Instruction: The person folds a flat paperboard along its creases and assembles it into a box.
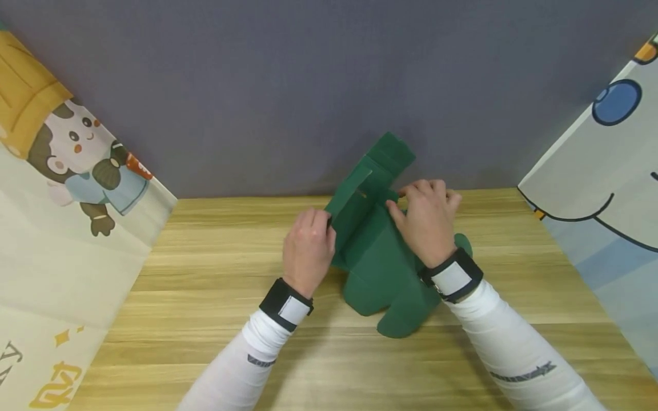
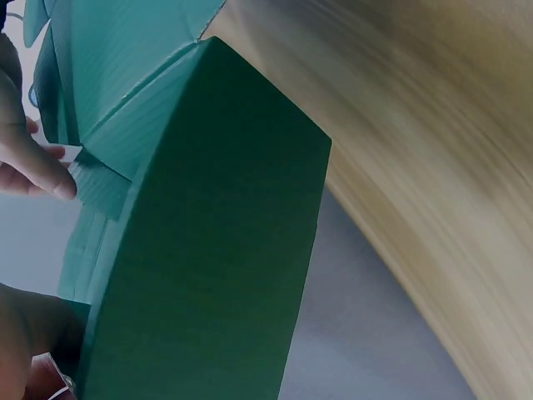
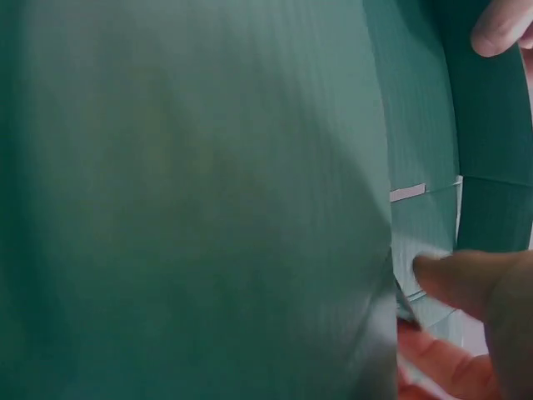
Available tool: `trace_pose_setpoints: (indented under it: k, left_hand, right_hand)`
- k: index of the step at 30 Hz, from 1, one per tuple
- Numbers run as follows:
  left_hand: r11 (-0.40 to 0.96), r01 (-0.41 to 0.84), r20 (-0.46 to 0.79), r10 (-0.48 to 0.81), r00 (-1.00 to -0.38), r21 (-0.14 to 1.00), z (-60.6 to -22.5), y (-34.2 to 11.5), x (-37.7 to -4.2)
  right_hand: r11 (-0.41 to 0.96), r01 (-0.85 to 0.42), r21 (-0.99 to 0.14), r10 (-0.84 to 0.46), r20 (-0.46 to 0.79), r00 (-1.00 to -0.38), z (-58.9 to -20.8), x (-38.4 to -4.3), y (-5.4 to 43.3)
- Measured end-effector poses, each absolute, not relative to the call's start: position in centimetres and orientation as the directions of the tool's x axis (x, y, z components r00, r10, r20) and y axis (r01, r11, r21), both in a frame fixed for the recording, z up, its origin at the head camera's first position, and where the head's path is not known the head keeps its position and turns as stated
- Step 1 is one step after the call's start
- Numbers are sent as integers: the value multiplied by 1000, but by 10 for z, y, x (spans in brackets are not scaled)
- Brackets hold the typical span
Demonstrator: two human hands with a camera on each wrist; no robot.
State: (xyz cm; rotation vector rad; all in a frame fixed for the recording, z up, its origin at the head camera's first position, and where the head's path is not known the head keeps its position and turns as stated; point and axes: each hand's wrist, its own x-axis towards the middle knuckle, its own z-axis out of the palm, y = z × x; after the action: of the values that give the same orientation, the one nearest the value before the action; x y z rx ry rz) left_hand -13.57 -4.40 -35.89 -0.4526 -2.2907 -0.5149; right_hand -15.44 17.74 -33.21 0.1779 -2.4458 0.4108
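Note:
A green corrugated cardboard box (image 1: 367,251), partly folded, stands tilted on the table with its flaps spread. My left hand (image 1: 308,245) grips the raised side wall on the left, its fingers curled over the edge. In the left wrist view that wall's outer panel (image 2: 208,250) fills the middle. My right hand (image 1: 426,222) pinches a small corner flap (image 2: 102,185) between thumb and fingers at the far right side. A broad panel (image 3: 208,200) hides much of the right wrist view. Past it a narrow slot (image 3: 408,193) shows at a fold line.
The wood-grain table (image 1: 216,285) ends at a grey back panel (image 1: 257,114) close behind the box. Printed cartoon panels flank it on the left (image 1: 31,228) and right (image 1: 570,154). Rounded flaps (image 1: 403,319) stick out toward the front.

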Motion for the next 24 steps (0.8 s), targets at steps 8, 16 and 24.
trace_pose_setpoints:
  k: [8, 16, 24]
  left_hand:
    - [858, 473, 741, 183, -646, 200, -360, -40, -135]
    - [867, 466, 751, 187, -633, 177, -359, -42, -134]
    - [873, 463, 758, 198, -621, 152, -359, -43, -134]
  right_hand:
    - [901, -435, -15, -285, 735, -615, -342, -151, 164]
    - [809, -499, 310, -569, 626, -533, -346, -147, 160]
    - [779, -525, 344, -612, 596, -519, -346, -150, 165]
